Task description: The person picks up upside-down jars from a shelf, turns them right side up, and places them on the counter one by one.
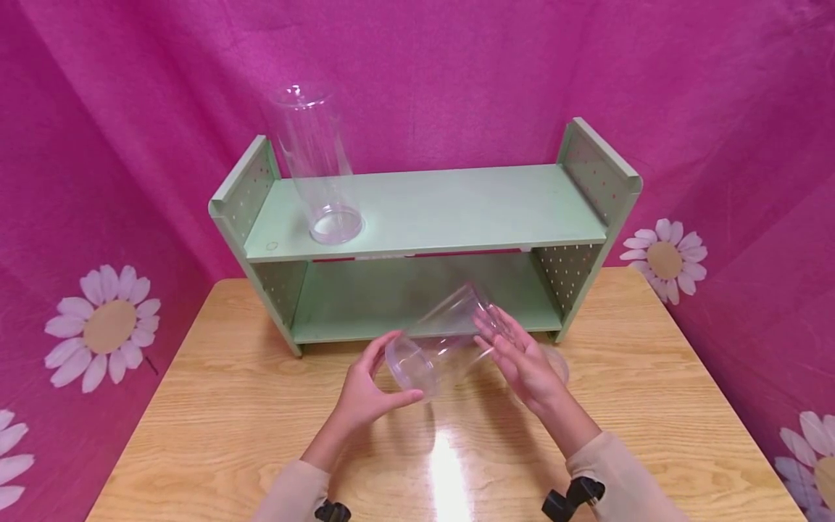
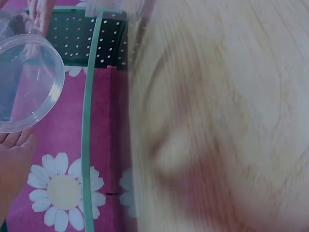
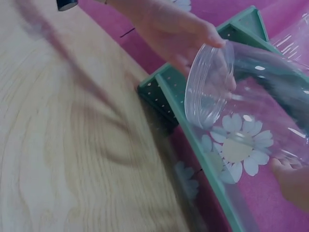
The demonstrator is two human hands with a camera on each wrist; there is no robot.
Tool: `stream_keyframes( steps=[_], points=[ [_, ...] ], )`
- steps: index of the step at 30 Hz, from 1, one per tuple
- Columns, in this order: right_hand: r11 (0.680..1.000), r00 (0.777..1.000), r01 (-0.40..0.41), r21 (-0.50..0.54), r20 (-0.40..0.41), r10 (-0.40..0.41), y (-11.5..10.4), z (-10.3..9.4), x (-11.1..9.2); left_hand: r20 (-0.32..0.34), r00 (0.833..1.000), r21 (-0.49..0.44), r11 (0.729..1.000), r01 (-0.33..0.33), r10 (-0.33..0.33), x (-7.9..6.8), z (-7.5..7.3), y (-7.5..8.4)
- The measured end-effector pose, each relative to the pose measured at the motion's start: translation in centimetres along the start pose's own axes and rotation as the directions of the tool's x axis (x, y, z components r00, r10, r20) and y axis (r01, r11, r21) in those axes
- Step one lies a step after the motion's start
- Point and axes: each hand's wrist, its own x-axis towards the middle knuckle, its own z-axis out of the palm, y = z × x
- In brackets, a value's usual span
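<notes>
A clear plastic cylinder [image 1: 450, 330] is held tilted between both hands above the table, its far end raised and leaning right. My left hand [image 1: 370, 391] grips the near, lower end, thumb and fingers on opposite sides of the thick round rim. Around the upper end, my right hand [image 1: 522, 362] holds the side with its fingers spread along the wall. The right wrist view shows the left hand [image 3: 178, 36] wrapped at the ringed end of the cylinder [image 3: 265, 82]. A round clear piece [image 1: 557, 364] lies on the table, partly hidden behind the right hand.
A green two-tier shelf [image 1: 457, 210] with perforated side panels stands at the back of the wooden table [image 1: 248, 420]. On the left of its top tier a tall clear cylinder [image 1: 320, 159] stands upright. Pink curtains [image 1: 443, 80] with white flowers surround the table.
</notes>
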Motion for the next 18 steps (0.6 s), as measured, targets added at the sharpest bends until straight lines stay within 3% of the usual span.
stream_keyframes(
  steps=[4,9,13,16,18],
  points=[
    [0.999,0.999,-0.04,-0.031,0.033,0.041,0.3,-0.5,-0.2,-0.015,0.999,0.059,0.998,-0.033,0.034,-0.2,-0.8,0.4],
    [0.999,0.987,-0.04,-0.011,0.153,0.041,0.4,-1.3,-0.5,-0.032,0.995,0.191,0.977,-0.092,0.1,-0.5,-1.5,1.1],
    [0.991,0.985,0.014,-0.131,0.174,0.009,0.5,-1.9,-0.8,-0.028,0.986,0.299,0.943,-0.148,0.163,-0.4,-2.1,1.6],
    [0.947,0.992,0.076,-0.313,0.116,-0.042,0.3,-2.0,-0.9,-0.016,0.974,0.375,0.904,-0.203,0.225,-0.4,-2.6,1.9],
    [0.873,0.992,0.123,-0.471,0.073,-0.1,-0.1,-1.8,-0.8,0.004,0.961,0.432,0.866,-0.252,0.278,-0.3,-2.9,2.1]
  ],
)
